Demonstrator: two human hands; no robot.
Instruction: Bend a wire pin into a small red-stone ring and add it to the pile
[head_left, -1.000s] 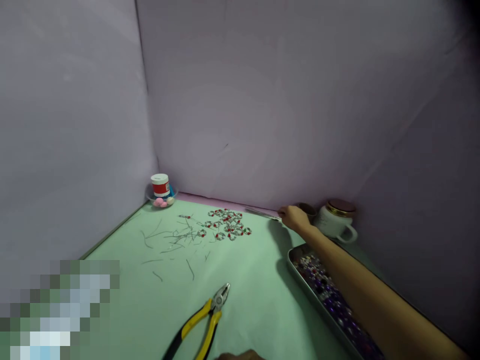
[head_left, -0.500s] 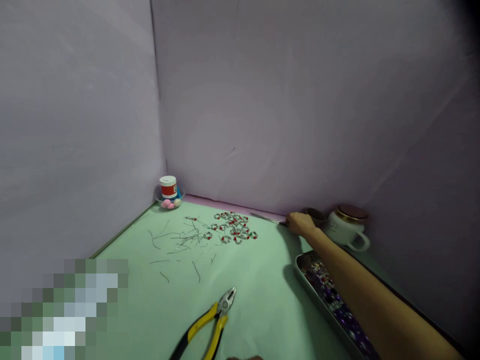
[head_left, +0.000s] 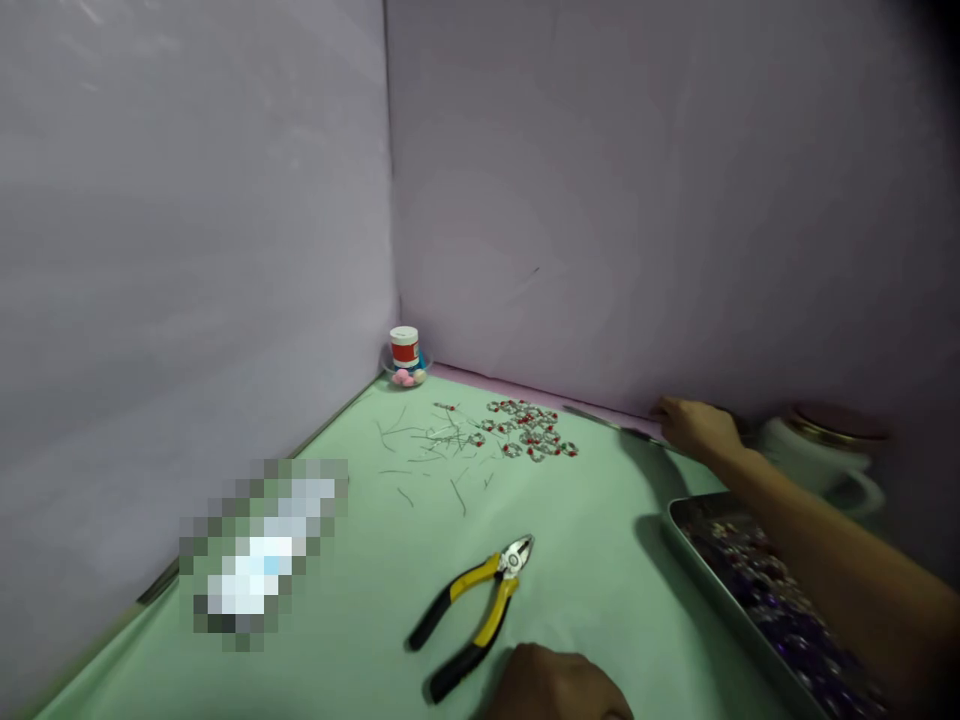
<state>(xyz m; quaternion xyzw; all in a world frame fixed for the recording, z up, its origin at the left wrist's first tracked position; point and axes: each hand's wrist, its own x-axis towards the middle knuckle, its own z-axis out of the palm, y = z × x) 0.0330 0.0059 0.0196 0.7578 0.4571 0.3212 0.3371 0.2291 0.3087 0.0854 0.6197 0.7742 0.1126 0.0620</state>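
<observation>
Left hand (head_left: 555, 685) and right hand (head_left: 697, 428): how did they stand?

Left hand sat at the bottom edge of the view with only its back and knuckles showing, so I cannot tell how far it was open or whether it held anything. It lay just beside the handles of yellow-and-black pliers (head_left: 487, 625), which rested on a green sheet (head_left: 600, 560). Right hand reached forward with its fingers loosely curled, near the end of a long thin metal strip (head_left: 600, 418) lying along the sheet's back edge. I cannot tell whether it gripped the strip.

What differed from the earlier view?

Everything sat further right, the left hand showed far more than a sliver, and the pliers' handles appeared whole.

Any writing, left to right?

None was readable. A white jar (head_left: 403, 346) with a red label stood in a clear dish (head_left: 387, 366) in the far corner. Next came loose wire pieces (head_left: 450, 440), then wire rings with red beads (head_left: 529, 430). Right of these, a metal tray of beads (head_left: 701, 565) ran off the lower edge, near a blurred white mug (head_left: 806, 455).
</observation>
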